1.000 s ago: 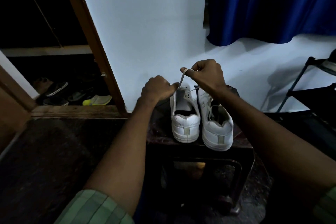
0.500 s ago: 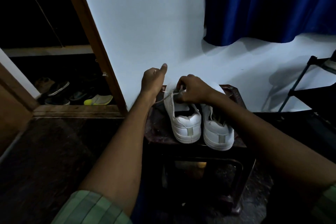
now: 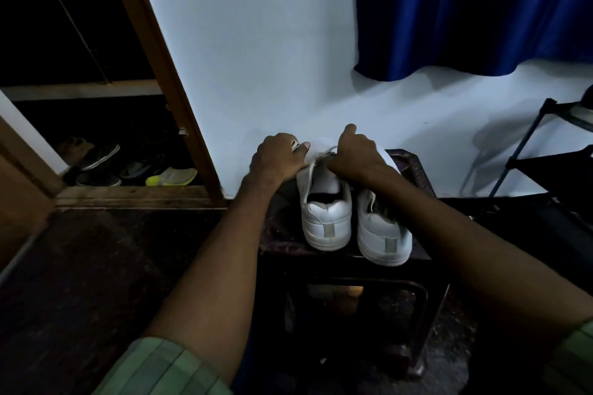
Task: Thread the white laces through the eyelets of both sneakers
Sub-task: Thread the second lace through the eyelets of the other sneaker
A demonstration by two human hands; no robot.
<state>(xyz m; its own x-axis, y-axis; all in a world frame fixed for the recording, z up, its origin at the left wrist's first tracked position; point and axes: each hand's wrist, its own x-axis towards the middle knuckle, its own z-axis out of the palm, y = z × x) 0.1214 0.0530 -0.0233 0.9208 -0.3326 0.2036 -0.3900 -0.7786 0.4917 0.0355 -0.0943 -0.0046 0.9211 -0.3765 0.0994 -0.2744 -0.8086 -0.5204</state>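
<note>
white wall (image 3: 256,42) behind dark tabletop (image 3: 420,176), blue curtain (image 3: 465,9) up right. two white sneakers (image 3: 325,218) side by side on tabletop, heels toward camera. left hand (image 3: 276,159) and right hand (image 3: 356,154) over left sneaker's front, both curled gripping white lace (image 3: 313,170).

left hand (image 3: 277,155) pinches lace (image 3: 310,170) | right hand (image 3: 356,154) grips left sneaker (image 3: 324,212) | stool (image 3: 417,170)
</note>
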